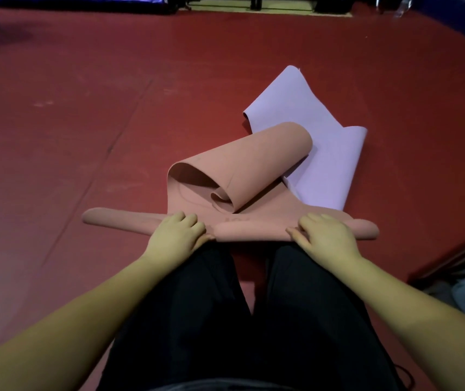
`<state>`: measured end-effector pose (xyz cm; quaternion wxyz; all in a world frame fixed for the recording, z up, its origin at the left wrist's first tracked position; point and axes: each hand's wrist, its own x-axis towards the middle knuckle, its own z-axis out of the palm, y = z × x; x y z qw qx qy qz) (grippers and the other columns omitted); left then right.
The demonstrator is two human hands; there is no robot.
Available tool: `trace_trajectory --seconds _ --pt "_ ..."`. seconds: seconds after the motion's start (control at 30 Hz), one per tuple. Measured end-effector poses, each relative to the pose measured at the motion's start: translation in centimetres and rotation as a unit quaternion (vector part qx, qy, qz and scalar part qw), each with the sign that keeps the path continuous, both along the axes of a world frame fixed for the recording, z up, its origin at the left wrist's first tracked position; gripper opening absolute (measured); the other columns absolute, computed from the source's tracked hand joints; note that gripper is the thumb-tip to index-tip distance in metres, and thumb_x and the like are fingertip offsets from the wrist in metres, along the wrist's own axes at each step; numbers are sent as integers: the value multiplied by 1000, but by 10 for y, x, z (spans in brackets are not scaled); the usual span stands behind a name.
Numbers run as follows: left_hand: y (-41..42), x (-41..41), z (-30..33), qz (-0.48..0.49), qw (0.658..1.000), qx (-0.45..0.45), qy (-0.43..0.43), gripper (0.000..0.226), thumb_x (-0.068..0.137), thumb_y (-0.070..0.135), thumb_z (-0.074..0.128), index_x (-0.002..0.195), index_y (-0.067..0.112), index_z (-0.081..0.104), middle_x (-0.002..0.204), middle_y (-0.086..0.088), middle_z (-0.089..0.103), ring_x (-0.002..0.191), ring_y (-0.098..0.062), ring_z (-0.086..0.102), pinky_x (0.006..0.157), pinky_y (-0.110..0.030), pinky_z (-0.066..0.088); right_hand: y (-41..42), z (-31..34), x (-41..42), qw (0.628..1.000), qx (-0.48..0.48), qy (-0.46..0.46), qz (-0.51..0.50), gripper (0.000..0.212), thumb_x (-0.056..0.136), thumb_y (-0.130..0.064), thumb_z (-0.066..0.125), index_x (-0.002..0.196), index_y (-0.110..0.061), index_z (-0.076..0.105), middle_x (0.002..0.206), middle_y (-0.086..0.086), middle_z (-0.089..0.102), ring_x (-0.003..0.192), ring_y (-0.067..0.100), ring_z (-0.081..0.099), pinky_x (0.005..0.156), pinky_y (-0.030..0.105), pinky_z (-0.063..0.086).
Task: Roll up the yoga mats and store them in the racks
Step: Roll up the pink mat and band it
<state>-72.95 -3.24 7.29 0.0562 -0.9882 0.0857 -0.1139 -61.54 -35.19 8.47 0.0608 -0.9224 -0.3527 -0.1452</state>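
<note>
Kneeling on the red floor, the person presses both hands onto the near end of a pink yoga mat, where a narrow roll is just forming across the body line. The left hand lies on the roll at about 7 o'clock from the mat's middle, its fingers curled over the top of the rolled edge and its thumb tucked in at the near side. The right hand sits at about 5 o'clock, fingers bent over the same roll, thumb pointing inward along the near edge. Both hands hold the roll, well apart from each other.

Beyond the hands, at 12 o'clock, the far part of the pink mat curls back on itself in a loose, wide loop, so it does not lie flat. At about 1 o'clock a lilac yoga mat lies partly folded on the floor, its near side tucked under the pink loop.

By my judgement the task is at an early stage: the pink mat has only its first turns rolled, with most of its length left, and the loose loop will likely need flattening as the roll advances. The lilac mat is not rolled at all. No racks are visible, so storing both mats remains undone.
</note>
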Motion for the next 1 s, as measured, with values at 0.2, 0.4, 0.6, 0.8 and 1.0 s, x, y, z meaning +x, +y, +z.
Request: trace_trajectory --seconds 0.2,0.4,0.6,0.8,1.0 --pt "-12 2 9 93 996 18 4 48 92 46 43 60 15 60 60 -5 57 54 -30 55 58 -35 43 12 2 -1 994 -3 70 -79 39 97 -38 52 64 -17 50 69 5 56 74 31 55 63 36 32" --pt "-19 23 48 144 985 -71 67 47 101 38 45 69 10 65 65 -10 62 62 -35 63 54 -35 45 24 30 35 941 -64 286 -167 53 102 -50 32 97 -15 70 106 13 67 102 30 58 82 34 45" --pt "-19 36 63 238 945 -108 197 42 105 37 32 90 12 63 100 -16 66 89 -33 57 76 -36 42 23 55 55 892 -154 396 -154 54 100 -58 37 102 -13 65 123 16 61 95 25 49 83 28 37" --pt "-16 22 30 301 910 -150 242 41 105 40 33 116 15 64 113 -9 65 105 -32 62 77 -34 44 31 39 56 878 -190 415 -149 66 93 -67 44 118 -10 67 126 11 60 105 25 53 93 30 41" --pt "-18 18 20 321 925 -74 186 48 105 38 30 107 12 70 107 -11 68 98 -32 62 74 -33 37 40 39 58 864 -262 408 -134 51 103 -52 30 143 -29 50 143 11 49 128 29 46 107 33 36"
